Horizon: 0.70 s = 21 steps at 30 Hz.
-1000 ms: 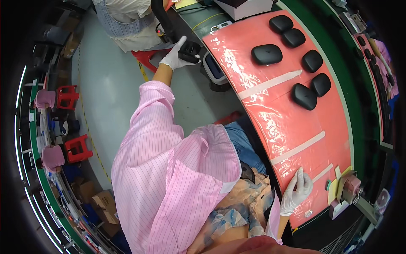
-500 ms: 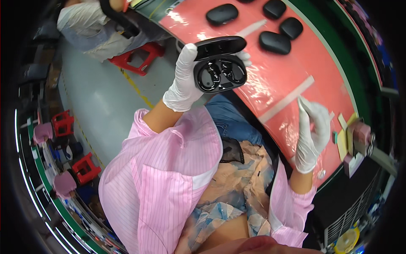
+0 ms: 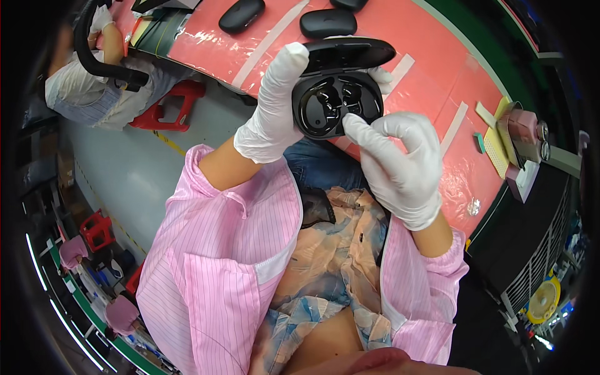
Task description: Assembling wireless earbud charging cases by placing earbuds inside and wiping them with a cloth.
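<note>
My gloved left hand holds a black earbud charging case from the left and behind, its lid raised. Inside the case sit two glossy black earbuds, a left one and a right one. My gloved right hand is at the front right of the case. Its thumb and forefinger are pinched together at the case's front edge; anything between them is too small or hidden to make out.
Closed black cases lie on the pink, film-covered table with pale tape strips. At the right stands a small pink-and-metal device beside yellow pads. A co-worker sits at far left on a red stool.
My right hand has moved left from over the table to the front of the case, fingers still pinched. The left hand still holds the open case. The view has shifted.
</note>
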Available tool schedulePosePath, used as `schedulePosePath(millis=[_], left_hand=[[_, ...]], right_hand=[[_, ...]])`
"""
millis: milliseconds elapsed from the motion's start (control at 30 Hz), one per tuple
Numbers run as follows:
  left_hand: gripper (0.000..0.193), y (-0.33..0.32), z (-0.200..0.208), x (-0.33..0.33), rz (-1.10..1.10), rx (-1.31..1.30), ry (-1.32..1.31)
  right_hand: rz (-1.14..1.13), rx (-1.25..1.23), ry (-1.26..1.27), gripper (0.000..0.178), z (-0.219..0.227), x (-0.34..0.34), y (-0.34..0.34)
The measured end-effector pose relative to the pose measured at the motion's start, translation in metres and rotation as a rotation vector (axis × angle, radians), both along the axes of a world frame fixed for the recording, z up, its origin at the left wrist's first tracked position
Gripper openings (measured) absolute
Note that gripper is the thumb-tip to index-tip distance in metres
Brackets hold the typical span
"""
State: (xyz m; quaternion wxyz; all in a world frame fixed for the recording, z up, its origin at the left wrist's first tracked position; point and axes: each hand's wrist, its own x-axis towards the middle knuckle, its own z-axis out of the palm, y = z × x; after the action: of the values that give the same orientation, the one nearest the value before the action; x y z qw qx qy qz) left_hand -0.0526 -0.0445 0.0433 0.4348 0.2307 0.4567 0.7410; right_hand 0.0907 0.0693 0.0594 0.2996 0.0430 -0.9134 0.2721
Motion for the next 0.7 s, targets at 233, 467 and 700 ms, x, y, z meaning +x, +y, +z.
schedulePosePath(millis=[233, 467, 700], left_hand=[[0.075, 0.000, -0.011, 0.004, -0.120, 0.260, -0.172], [0.075, 0.003, -0.006, 0.002, -0.075, 0.328, -0.028], [0.072, 0.002, -0.009, 0.003, -0.101, 0.272, -0.129]], right_hand=[[-0.206, -0.142, 0.175, 0.040, -0.018, 0.004, 0.009], [-0.253, 0.150, 0.057, 0.043, -0.011, 0.003, 0.005], [-0.187, -0.238, 0.081, 0.043, -0.004, -0.002, 0.025]])
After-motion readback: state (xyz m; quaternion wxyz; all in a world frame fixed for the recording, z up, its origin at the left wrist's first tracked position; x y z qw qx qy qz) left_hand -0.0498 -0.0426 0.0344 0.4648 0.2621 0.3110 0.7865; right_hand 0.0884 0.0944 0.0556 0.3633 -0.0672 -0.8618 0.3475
